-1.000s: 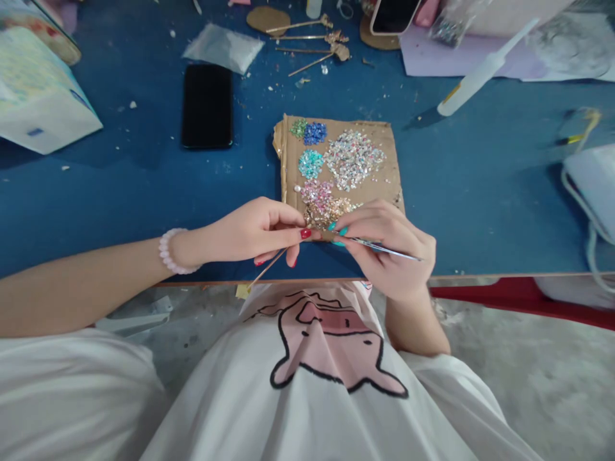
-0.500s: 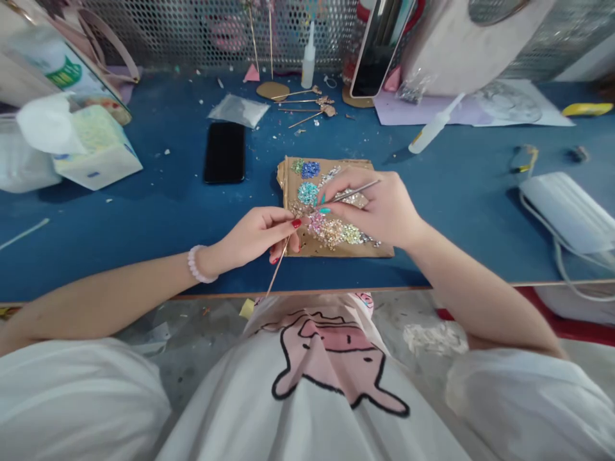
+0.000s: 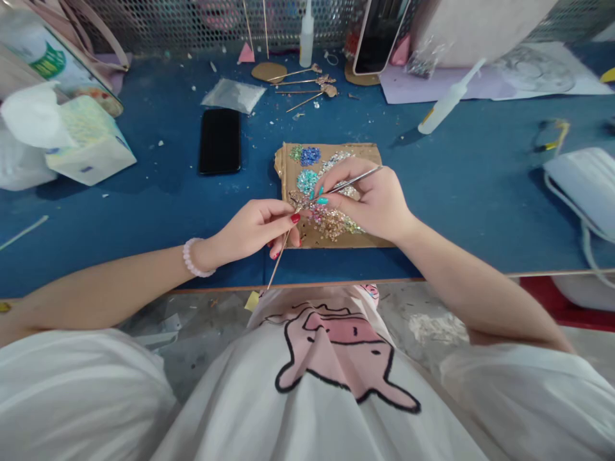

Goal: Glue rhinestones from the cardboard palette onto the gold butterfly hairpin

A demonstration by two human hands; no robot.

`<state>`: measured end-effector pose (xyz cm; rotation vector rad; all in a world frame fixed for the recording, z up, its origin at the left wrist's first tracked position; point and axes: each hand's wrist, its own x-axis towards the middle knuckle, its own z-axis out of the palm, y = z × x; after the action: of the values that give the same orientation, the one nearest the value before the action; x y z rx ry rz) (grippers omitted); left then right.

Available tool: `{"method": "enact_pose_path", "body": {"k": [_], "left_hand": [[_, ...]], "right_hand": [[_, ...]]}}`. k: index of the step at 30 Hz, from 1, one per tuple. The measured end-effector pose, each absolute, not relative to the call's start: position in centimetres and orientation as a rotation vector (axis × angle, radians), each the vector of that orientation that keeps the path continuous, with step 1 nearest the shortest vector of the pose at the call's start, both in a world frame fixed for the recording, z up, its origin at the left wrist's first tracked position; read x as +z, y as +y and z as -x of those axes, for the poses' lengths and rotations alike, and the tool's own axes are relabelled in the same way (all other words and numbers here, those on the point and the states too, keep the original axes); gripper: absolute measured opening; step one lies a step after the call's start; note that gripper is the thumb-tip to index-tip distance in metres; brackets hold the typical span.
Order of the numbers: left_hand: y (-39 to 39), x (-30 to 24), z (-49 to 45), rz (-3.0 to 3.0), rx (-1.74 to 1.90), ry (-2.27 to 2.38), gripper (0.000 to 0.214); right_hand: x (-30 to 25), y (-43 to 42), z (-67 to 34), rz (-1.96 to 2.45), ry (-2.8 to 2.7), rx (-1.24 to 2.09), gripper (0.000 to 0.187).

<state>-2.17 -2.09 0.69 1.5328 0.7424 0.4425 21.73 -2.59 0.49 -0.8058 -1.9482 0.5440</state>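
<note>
My left hand [image 3: 250, 234] pinches a thin gold-coloured hairpin [image 3: 277, 261], whose bare shank slants down past the table edge. The hairpin's upper end is mostly hidden at the fingertips. In my right hand [image 3: 377, 202], slim metal tweezers [image 3: 358, 180] lie between thumb and fingers, the tips close to the hairpin's upper end. Both hands meet over a piece of cardboard [image 3: 368, 151]. On it lie small piles of rhinestones: blue [image 3: 311, 155], turquoise [image 3: 306, 181] and gold-coloured [image 3: 331, 225], among others partly covered by my right hand.
Several gold hairpins [image 3: 307, 82] lie behind the cardboard, near a white glue bottle [image 3: 306, 41]. Another glue bottle [image 3: 446, 105] leans at the right. A black phone [image 3: 220, 141] and tissue pack [image 3: 91, 144] are left; a face mask [image 3: 583, 182] lies far right.
The view has shifted slightly, so the table's things sit a little higher. Both hands keep their grips over the cardboard; the right hand and tweezers have moved only slightly.
</note>
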Motion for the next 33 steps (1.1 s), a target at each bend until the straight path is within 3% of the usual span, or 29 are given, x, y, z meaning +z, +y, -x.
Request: {"method": "enact_pose_path", "body": {"k": [33], "left_hand": [[-2.18, 0.65, 2.12, -1.54, 0.459, 0.706, 0.023]], "right_hand": [[1.29, -3.17, -22.35, 0.961, -2.021, 0.584, 0.005]]}}
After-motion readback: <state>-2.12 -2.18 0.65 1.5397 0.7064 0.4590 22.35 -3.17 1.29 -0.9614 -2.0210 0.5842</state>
